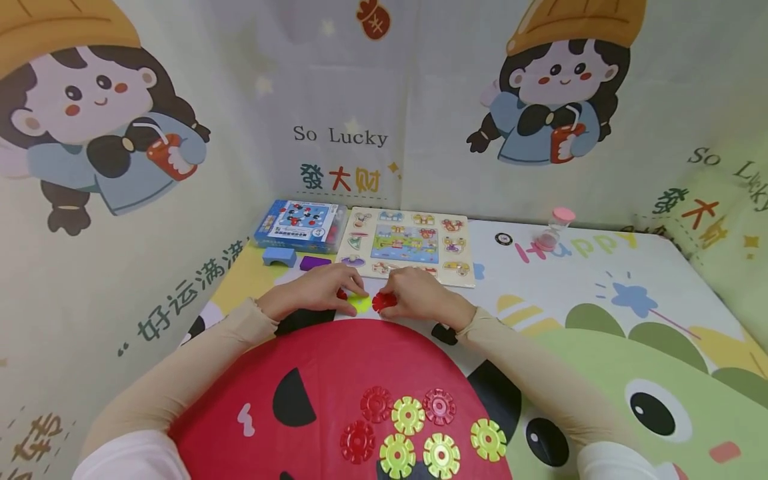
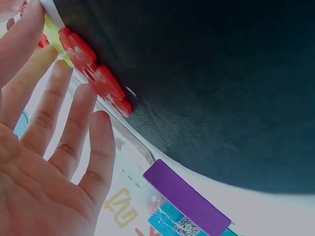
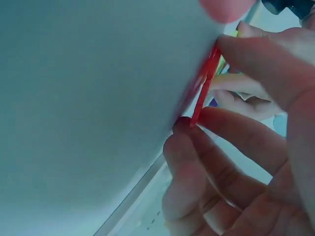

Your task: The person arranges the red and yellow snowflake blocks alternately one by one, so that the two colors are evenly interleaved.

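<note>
Near the board's front edge, my left hand [image 1: 327,287] has thumb and index finger at opposite edges of a yellow notched interlocking disc [image 1: 360,303]. Its other fingers extend fairly straight in the left wrist view, beside a red interlocking disc [image 2: 93,71] lying flat on the table. My right hand [image 1: 417,293] pinches another red interlocking disc [image 1: 384,302] between thumb and fingers, just right of the yellow one. Seen from the right wrist, that red disc [image 3: 204,91] is tilted edge-on, with fingertips at both ends.
Several red and yellow discs [image 1: 408,415] lie on the red printed shape in front. Behind the hands are a wooden puzzle board [image 1: 465,273], a blue boxed set [image 1: 264,230], a blue arch block [image 1: 279,256] and a purple block [image 1: 315,263]. A pink-capped sand timer [image 1: 555,230] stands back right.
</note>
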Demonstrator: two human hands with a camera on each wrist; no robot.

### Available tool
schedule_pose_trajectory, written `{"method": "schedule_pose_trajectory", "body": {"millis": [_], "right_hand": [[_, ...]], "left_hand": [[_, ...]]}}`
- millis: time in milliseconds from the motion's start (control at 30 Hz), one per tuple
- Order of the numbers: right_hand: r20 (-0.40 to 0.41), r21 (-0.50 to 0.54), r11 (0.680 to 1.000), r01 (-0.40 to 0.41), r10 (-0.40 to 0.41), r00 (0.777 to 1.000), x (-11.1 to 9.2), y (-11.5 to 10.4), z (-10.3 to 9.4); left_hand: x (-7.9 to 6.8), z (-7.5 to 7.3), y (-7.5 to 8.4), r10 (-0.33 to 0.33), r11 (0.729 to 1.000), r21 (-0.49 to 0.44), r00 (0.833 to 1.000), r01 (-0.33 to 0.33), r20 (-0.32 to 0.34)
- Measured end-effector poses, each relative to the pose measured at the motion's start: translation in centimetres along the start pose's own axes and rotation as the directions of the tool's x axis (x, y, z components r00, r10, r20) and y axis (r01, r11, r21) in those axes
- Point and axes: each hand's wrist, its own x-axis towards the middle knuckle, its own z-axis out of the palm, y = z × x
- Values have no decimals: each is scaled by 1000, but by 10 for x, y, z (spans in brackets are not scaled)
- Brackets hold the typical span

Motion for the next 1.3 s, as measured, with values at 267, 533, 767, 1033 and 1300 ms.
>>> {"method": "schedule_pose_trajectory", "body": {"millis": [267,533,767,1033,1300], "right_hand": [[64,-54,997,-52,55,996,-7,-5,2],[77,-26,997,67,-65,995,-32,-28,-5],[290,164,922,350,-384,876,-82,-64,-7],[218,139,943,303,-327,919,-119,-69,-2],[261,219,962,164,-220,940,-118,-64,1]], "left_hand": [[2,-1,1,-30,1000,-2,999,30,13],[5,2,5,1,1000,13,1000,-1,-18],[17,8,16,58,997,52,998,-57,-30],[23,11,24,59,993,105,998,-58,-4],[27,10,29,58,993,103,998,-56,-17]]}}
